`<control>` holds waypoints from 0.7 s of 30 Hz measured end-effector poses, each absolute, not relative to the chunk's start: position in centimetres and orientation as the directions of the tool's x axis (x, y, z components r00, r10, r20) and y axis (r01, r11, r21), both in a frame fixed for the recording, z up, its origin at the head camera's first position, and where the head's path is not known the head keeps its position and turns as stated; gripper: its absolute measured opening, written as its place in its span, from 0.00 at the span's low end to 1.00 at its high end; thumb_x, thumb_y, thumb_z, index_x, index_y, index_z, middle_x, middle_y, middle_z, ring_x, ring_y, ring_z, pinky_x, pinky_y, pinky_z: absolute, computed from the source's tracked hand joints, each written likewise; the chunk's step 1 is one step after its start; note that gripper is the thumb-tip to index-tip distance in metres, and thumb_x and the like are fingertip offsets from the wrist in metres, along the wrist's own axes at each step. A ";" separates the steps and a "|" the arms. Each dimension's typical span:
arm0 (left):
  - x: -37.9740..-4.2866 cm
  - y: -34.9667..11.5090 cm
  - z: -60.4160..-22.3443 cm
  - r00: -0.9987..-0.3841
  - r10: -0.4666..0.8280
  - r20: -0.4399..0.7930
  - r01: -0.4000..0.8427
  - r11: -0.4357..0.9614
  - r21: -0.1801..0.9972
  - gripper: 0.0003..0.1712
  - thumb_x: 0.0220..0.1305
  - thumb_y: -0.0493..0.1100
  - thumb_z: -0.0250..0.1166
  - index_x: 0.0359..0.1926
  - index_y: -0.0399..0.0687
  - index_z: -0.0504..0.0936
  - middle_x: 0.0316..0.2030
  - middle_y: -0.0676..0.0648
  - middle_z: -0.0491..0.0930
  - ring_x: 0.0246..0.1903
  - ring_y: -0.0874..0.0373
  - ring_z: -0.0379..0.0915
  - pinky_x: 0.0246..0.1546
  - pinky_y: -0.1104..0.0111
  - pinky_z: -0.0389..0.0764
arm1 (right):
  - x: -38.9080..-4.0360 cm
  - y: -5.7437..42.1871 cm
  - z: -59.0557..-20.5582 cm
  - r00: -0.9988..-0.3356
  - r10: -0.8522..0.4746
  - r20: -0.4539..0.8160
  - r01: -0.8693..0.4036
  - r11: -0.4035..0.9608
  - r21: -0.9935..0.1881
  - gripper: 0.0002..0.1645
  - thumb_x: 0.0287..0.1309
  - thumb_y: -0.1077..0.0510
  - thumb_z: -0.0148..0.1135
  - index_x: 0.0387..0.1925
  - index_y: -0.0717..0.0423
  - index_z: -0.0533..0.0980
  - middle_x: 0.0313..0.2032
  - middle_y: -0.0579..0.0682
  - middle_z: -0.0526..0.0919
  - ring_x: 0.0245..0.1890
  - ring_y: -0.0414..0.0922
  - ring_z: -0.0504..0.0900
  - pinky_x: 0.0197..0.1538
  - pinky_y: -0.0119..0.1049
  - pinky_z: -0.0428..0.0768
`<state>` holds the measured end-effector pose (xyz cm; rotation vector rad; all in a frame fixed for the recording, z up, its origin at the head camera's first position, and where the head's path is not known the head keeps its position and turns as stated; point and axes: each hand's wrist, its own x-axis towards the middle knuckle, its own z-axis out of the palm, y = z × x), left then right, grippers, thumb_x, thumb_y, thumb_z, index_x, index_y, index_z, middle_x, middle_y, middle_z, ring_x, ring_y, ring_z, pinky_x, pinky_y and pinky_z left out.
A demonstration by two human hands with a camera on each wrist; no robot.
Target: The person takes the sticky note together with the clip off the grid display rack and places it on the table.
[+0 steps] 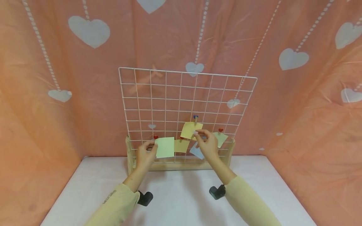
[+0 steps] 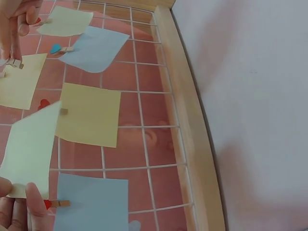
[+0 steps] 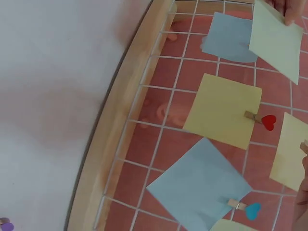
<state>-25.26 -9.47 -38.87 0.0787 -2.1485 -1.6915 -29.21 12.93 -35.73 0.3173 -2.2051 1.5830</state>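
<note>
My left hand (image 1: 145, 157) pinches a pale green paper note (image 1: 165, 147) by its left edge, in front of the white wire grid (image 1: 173, 85). Between the fingertips of my right hand (image 1: 208, 146) is a small wooden clothespin (image 2: 17, 63) with a whitish end, close before an upper yellow note (image 1: 187, 128). That note hangs from a clothespin with a blue heart (image 1: 196, 117). Other clipped notes are a lower yellow one (image 3: 224, 110), a blue one (image 3: 199, 185) and a green one (image 1: 220, 139). Another blue note (image 2: 94, 202) is mostly hidden behind the held note in the head view.
A wooden base (image 1: 181, 166) with upright side pieces carries the grid on a white table (image 1: 175, 194). A purple clip piece (image 3: 6, 226) lies at the lower left in the right wrist view. Behind stands a pink curtain (image 1: 169, 40) with white hearts.
</note>
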 end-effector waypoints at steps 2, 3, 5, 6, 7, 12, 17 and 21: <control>-25.1 -9.4 -39.2 -0.925 -0.280 0.258 0.187 0.255 0.949 0.12 0.64 0.35 0.58 0.43 0.28 0.80 0.38 0.33 0.80 0.37 0.49 0.76 0.22 0.76 0.79 | -29.0 13.3 -36.0 -0.895 0.046 0.443 -0.402 0.346 -0.848 0.14 0.61 0.60 0.62 0.45 0.66 0.78 0.38 0.62 0.84 0.14 0.43 0.79 0.16 0.23 0.71; -25.0 -9.5 -39.4 -0.925 -0.276 0.259 0.189 0.255 0.948 0.12 0.64 0.35 0.58 0.43 0.28 0.80 0.38 0.33 0.80 0.36 0.51 0.76 0.22 0.76 0.79 | -28.9 13.5 -36.2 -0.895 0.041 0.444 -0.404 0.348 -0.846 0.14 0.61 0.60 0.62 0.45 0.66 0.78 0.39 0.62 0.84 0.14 0.42 0.79 0.15 0.23 0.70; -24.9 -9.5 -39.6 -0.927 -0.273 0.258 0.189 0.254 0.949 0.12 0.64 0.35 0.58 0.43 0.27 0.80 0.37 0.33 0.80 0.34 0.54 0.75 0.21 0.77 0.79 | -28.7 13.8 -36.4 -0.897 0.031 0.441 -0.402 0.356 -0.844 0.15 0.62 0.59 0.62 0.46 0.67 0.78 0.40 0.63 0.84 0.14 0.40 0.78 0.14 0.22 0.69; -24.8 -9.5 -39.7 -0.928 -0.271 0.255 0.188 0.252 0.949 0.12 0.64 0.34 0.58 0.43 0.27 0.79 0.37 0.33 0.80 0.32 0.56 0.75 0.21 0.77 0.78 | -28.7 14.0 -36.5 -0.898 0.029 0.438 -0.400 0.359 -0.844 0.15 0.62 0.59 0.62 0.46 0.67 0.78 0.41 0.63 0.84 0.14 0.40 0.78 0.14 0.22 0.68; -24.7 -9.6 -39.8 -0.929 -0.267 0.257 0.190 0.252 0.949 0.12 0.64 0.34 0.58 0.43 0.26 0.79 0.37 0.33 0.80 0.32 0.58 0.75 0.21 0.77 0.78 | -28.6 14.0 -36.7 -0.902 0.032 0.430 -0.392 0.356 -0.848 0.15 0.62 0.59 0.62 0.46 0.67 0.78 0.41 0.63 0.83 0.14 0.40 0.78 0.13 0.22 0.66; -24.2 -9.9 -40.4 -0.938 -0.258 0.234 0.176 0.227 0.958 0.12 0.63 0.33 0.58 0.43 0.24 0.78 0.36 0.31 0.80 0.27 0.62 0.74 0.20 0.77 0.77 | -28.1 14.6 -37.4 -0.924 0.058 0.379 -0.333 0.368 -0.868 0.15 0.62 0.58 0.62 0.46 0.64 0.78 0.41 0.61 0.84 0.13 0.38 0.77 0.12 0.22 0.62; -23.9 -10.2 -41.2 -0.948 -0.252 0.197 0.147 0.202 0.968 0.12 0.63 0.32 0.57 0.44 0.24 0.78 0.37 0.31 0.79 0.28 0.63 0.73 0.21 0.77 0.78 | -27.9 15.2 -38.0 -0.928 0.047 0.370 -0.319 0.413 -0.853 0.15 0.62 0.57 0.62 0.45 0.63 0.79 0.42 0.60 0.84 0.15 0.43 0.79 0.12 0.22 0.62; -23.6 -10.5 -41.9 -0.953 -0.248 0.176 0.122 0.219 0.968 0.12 0.63 0.33 0.58 0.44 0.25 0.78 0.37 0.32 0.80 0.27 0.63 0.75 0.21 0.76 0.79 | -27.7 15.7 -38.5 -0.933 0.039 0.359 -0.307 0.439 -0.845 0.15 0.63 0.56 0.61 0.47 0.62 0.79 0.43 0.59 0.84 0.18 0.51 0.81 0.13 0.23 0.64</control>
